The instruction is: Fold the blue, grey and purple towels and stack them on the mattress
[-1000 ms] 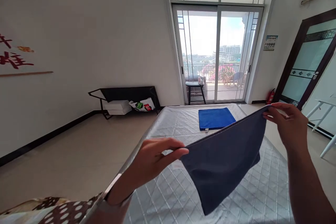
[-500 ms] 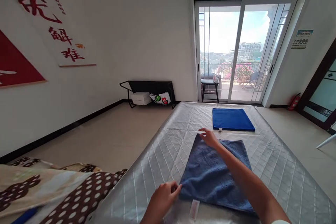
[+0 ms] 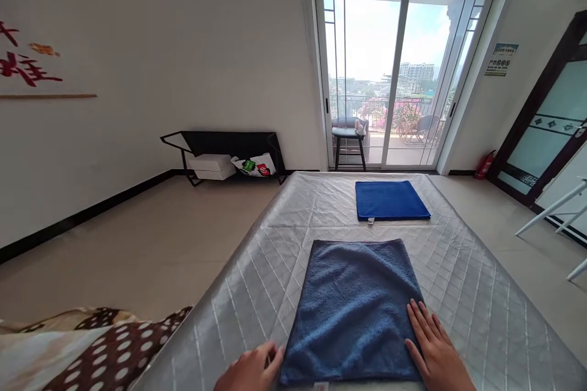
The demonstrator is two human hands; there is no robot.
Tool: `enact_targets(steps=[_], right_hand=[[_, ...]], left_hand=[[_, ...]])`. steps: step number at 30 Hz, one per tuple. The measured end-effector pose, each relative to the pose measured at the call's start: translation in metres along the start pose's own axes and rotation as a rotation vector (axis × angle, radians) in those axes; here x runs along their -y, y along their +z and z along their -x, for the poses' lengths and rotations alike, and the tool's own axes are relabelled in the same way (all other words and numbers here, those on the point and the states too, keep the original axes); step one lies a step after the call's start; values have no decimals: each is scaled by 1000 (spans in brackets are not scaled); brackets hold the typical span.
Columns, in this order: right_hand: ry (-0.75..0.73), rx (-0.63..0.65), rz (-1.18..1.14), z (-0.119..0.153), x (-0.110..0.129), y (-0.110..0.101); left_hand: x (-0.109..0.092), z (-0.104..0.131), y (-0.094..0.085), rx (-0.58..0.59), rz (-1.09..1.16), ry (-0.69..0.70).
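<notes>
A blue-grey towel lies spread flat on the silver quilted mattress cover, slightly wrinkled, with a small white label at its near edge. My right hand rests palm down on the towel's right edge, fingers stretched out. At the near left corner, my left hand has its fingers curled and its thumb and forefinger at the towel's edge; its fingertips are partly hidden. Farther up the cover is a folded bright blue cloth with a small white tag.
A brown polka-dot blanket lies at the lower left. By the wall, a black-framed bench on its side stands near white boxes and a printed bag. Beyond the bed are sliding glass doors; white chair legs show at right.
My right hand has moved from the towel's far left corner to its right edge and now lies flat. My left hand stays at the near left corner. The view has turned right.
</notes>
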State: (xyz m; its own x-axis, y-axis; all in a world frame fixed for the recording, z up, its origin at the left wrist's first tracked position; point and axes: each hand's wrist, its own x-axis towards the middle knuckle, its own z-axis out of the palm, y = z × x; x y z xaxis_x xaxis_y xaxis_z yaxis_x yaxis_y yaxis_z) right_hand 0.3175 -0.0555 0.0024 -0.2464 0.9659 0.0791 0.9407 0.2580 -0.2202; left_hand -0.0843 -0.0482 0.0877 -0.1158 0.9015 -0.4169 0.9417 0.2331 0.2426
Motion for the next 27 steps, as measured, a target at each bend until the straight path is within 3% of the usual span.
enact_targets(steps=[2, 4, 8, 12, 14, 16, 18, 21, 27], right_hand=[[-4, 4, 18, 3, -3, 3], [7, 14, 29, -11, 1, -6], [32, -19, 35, -82, 14, -42], [40, -15, 91, -151, 24, -57], [47, 23, 133, -166, 21, -50], [72, 34, 161, -169, 16, -39], [119, 20, 162, -168, 10, -30], [197, 26, 120, -168, 9, -25], [261, 47, 51, -173, 17, -31]], left_hand=[[-7, -11, -12, -51, 25, 38], [-22, -25, -24, -128, 72, 172], [-82, -62, -33, -298, 91, 578], [-161, -97, -10, -444, 36, 908], [-193, -109, 9, -488, -15, 997], [-214, -119, 29, -511, -75, 1010], [-220, -128, 46, -526, -113, 972], [-206, -142, 57, -553, -128, 896], [-135, -181, 24, -525, -206, 582]])
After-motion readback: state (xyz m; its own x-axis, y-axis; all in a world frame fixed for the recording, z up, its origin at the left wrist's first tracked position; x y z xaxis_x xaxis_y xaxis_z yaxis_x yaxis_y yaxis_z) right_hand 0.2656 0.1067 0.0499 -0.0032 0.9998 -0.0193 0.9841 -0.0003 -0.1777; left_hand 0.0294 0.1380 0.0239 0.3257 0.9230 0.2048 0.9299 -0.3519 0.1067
